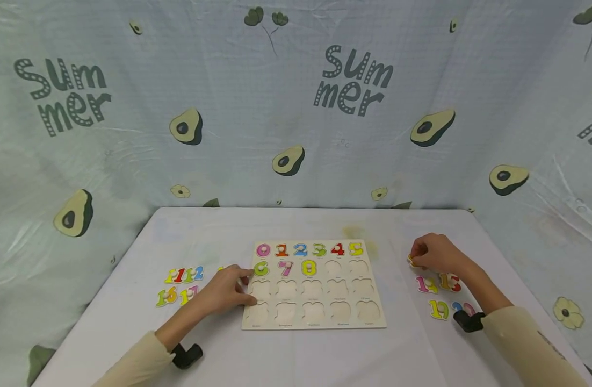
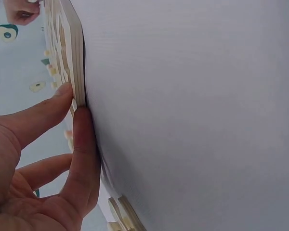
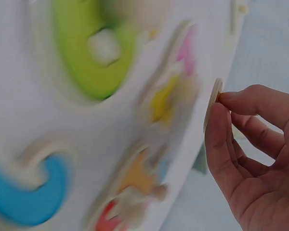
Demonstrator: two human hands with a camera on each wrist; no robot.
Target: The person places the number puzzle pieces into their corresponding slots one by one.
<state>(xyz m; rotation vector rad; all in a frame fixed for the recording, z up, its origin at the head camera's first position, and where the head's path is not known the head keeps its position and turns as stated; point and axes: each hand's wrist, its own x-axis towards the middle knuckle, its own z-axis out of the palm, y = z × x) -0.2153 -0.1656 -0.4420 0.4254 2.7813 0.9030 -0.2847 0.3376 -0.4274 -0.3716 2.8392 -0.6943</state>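
A wooden number puzzle board [image 1: 296, 317] lies on the table with pieces 0 to 8 in its two upper rows. My left hand [image 1: 225, 289] rests at the board's left side. Its thumb and a fingertip touch the board's edge [image 2: 77, 53] in the left wrist view, its fingers fairly straight. Off to the right, my right hand [image 1: 436, 252] pinches a small puzzle piece [image 3: 213, 103] between thumb and fingers. That piece is seen edge-on, its number hidden. Just below the right hand lie pieces 14 [image 1: 426, 285] and 13 [image 1: 450, 282].
Left of the board are pieces 11 [image 1: 175, 276], 12 [image 1: 194, 273], 16 [image 1: 167, 296] and 17 [image 1: 188, 294], with another mostly behind the left hand. Nearer the right forearm lie a yellow-green piece [image 1: 439, 310] and a blue-and-pink one [image 1: 463, 308]. A patterned curtain [image 1: 228, 161] hangs behind the table.
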